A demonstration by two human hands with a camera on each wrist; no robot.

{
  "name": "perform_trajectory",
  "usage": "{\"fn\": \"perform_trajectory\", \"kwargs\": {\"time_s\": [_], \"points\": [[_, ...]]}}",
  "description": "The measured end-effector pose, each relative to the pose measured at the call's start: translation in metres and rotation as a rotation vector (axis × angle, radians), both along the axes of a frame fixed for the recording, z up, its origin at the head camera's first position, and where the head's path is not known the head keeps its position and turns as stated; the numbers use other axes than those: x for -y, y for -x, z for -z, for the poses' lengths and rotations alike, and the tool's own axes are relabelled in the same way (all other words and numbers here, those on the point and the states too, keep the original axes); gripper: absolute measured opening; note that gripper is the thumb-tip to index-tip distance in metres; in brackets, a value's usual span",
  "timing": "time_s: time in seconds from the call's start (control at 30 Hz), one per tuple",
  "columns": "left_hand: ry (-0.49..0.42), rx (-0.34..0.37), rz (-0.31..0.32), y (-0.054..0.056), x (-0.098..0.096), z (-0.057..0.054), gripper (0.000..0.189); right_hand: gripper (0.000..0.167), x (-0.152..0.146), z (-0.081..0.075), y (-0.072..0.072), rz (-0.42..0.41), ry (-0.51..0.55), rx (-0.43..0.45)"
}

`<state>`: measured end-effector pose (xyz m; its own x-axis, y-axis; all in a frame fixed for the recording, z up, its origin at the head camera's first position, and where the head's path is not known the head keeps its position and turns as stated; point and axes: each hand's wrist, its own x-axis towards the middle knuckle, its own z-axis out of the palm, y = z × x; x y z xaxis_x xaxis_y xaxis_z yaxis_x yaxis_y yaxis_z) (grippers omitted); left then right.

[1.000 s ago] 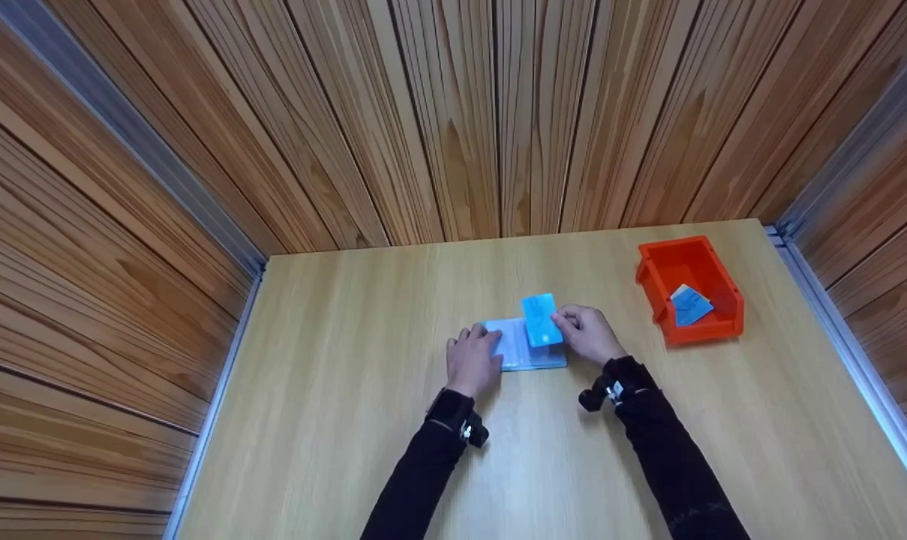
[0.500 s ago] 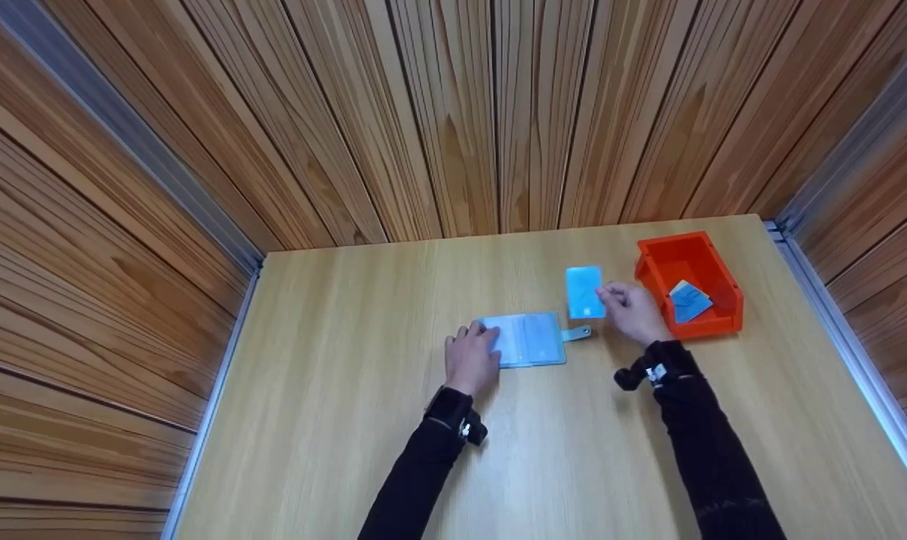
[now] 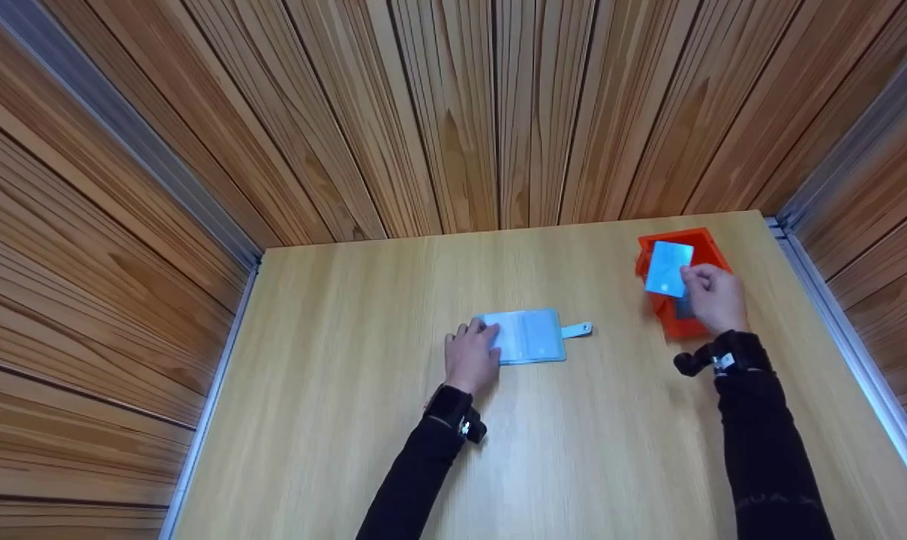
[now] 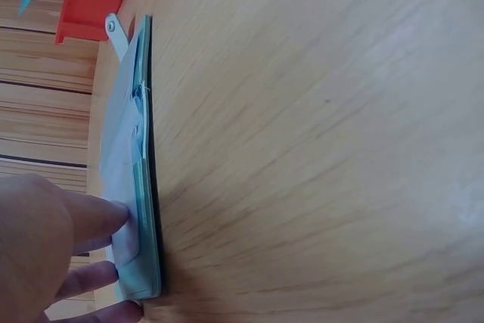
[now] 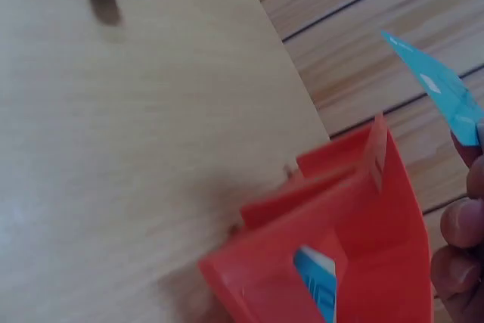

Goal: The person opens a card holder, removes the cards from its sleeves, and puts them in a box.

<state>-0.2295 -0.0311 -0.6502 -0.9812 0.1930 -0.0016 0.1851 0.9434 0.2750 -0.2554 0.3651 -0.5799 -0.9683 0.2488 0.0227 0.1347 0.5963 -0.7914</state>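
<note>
In the head view my left hand (image 3: 472, 356) rests on the left end of a light blue card holder (image 3: 541, 337), which lies spread flat on the table. In the left wrist view a fingertip (image 4: 113, 217) presses its clear sleeve, and other fingers lie at its end. A snap strap (image 3: 577, 330) sticks out to the right. My right hand (image 3: 714, 296) pinches a bright blue card (image 3: 668, 268) by its right edge, above an orange-red bin (image 3: 708, 244). Inside the bin lies another blue card (image 5: 318, 281), partly hidden by my hand in the head view.
The bin stands near the right rear of the light wood table (image 3: 333, 360). Wood-plank walls (image 3: 453, 112) rise behind and on both sides, with a metal rail (image 3: 858, 337) along the right edge.
My right hand has carried the blue card right, away from the card holder and over the bin. The strap has come into view. The left hand stays in place.
</note>
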Motion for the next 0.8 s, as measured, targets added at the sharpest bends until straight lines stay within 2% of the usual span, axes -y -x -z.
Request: {"fn": "perform_trajectory", "kwargs": {"time_s": [0.23,0.33,0.53,0.8], "points": [[-0.003,0.009,0.001,0.001,0.001,0.000,0.044,0.057,-0.020,0.005,-0.003,0.184,0.005,0.082],[0.001,0.014,0.003,0.001,0.002,0.000,0.044,0.060,-0.025,0.009,-0.004,0.238,-0.010,0.128],[-0.008,0.000,0.002,0.001,0.003,0.001,0.044,0.060,-0.027,0.018,-0.005,0.280,-0.040,0.225],[-0.039,-0.024,0.004,-0.002,0.001,0.002,0.043,0.057,-0.021,0.029,-0.004,0.318,-0.036,0.291]]}}
